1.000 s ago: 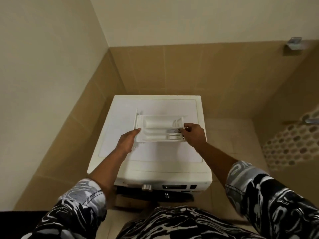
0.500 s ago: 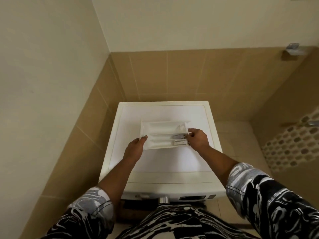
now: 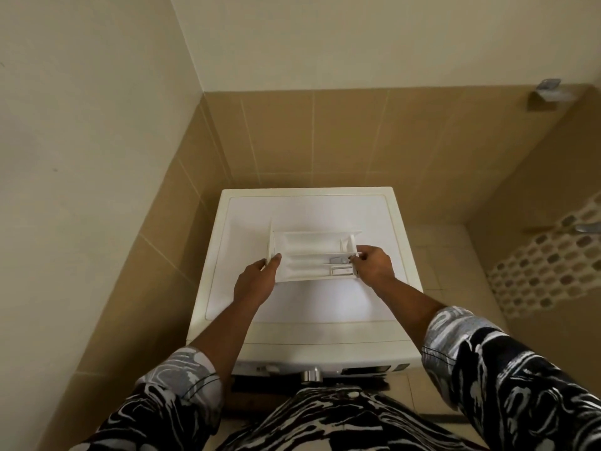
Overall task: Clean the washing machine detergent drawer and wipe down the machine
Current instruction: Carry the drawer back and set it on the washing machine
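Spanning the gap between both hands, the white detergent drawer (image 3: 312, 255) sits over the middle of the washing machine (image 3: 309, 310) lid, compartments facing up; whether it touches the lid is unclear. The left hand (image 3: 255, 283) grips its left end, thumb curled over the front panel. The right hand (image 3: 374, 266) pinches the right end. Tan wall tiles (image 3: 325, 141) rise behind the machine.

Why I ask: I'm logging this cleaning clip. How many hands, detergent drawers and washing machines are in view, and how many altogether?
hands: 2 (left hand, right hand, each gripping one end of the drawer)
detergent drawer: 1
washing machine: 1
total: 4
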